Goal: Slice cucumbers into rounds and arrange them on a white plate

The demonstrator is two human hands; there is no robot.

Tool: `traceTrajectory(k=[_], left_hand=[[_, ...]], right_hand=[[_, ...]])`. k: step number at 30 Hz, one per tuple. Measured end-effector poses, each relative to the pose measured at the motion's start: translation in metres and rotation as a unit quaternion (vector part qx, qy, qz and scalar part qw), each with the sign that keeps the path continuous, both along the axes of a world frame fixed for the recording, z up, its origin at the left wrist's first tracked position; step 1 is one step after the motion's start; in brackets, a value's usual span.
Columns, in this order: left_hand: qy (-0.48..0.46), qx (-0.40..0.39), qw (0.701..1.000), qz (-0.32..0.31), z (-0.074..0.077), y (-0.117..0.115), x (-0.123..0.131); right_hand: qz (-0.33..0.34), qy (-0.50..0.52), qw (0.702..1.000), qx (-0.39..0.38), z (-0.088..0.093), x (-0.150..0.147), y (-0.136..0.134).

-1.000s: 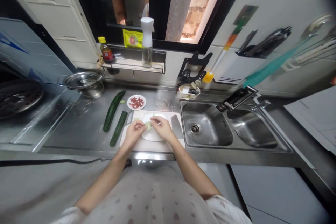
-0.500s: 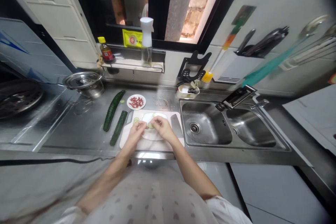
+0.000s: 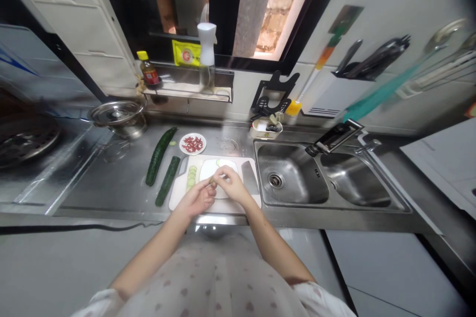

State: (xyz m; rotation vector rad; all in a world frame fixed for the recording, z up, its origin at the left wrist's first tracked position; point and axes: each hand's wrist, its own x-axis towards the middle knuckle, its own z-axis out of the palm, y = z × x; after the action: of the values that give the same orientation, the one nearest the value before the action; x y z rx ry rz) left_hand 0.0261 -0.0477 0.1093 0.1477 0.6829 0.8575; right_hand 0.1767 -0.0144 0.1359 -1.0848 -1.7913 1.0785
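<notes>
On the steel tabletop, I have the cutting board with a white plate on it; above the board, my right hand pinches a mostly hidden cucumber slice, while my left hand has its fingertips against it, though whether they grip I cannot tell. I judge the slice light, moist, slippery and easily torn, best taken lightly by its rim. Beyond the board, print on the yellow packet and red-labelled bottle is too small to read.

We are holding a cucumber slice (mostly hidden) over a white plate. Pale-green slices are lying beside the plate.
</notes>
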Motion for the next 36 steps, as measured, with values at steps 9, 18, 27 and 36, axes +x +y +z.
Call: traceTrajectory(k=[9, 18, 27, 36], left_hand=[[0.095, 0.048, 0.994, 0.009, -0.008, -0.007, -0.003], [0.282, 0.143, 0.948, -0.02, -0.007, -0.005, 0.001], [0.365, 0.271, 0.89, -0.013, -0.022, 0.002, 0.003], [0.463, 0.333, 0.822, -0.016, -0.036, 0.015, 0.003]], right_hand=[[-0.004, -0.025, 1.0, -0.005, -0.021, 0.013, -0.011], [-0.013, -0.031, 0.998, -0.06, -0.029, 0.016, -0.018], [-0.009, -0.083, 0.991, -0.108, -0.043, 0.019, -0.016], [-0.026, -0.139, 0.985, -0.095, -0.051, 0.021, -0.003]])
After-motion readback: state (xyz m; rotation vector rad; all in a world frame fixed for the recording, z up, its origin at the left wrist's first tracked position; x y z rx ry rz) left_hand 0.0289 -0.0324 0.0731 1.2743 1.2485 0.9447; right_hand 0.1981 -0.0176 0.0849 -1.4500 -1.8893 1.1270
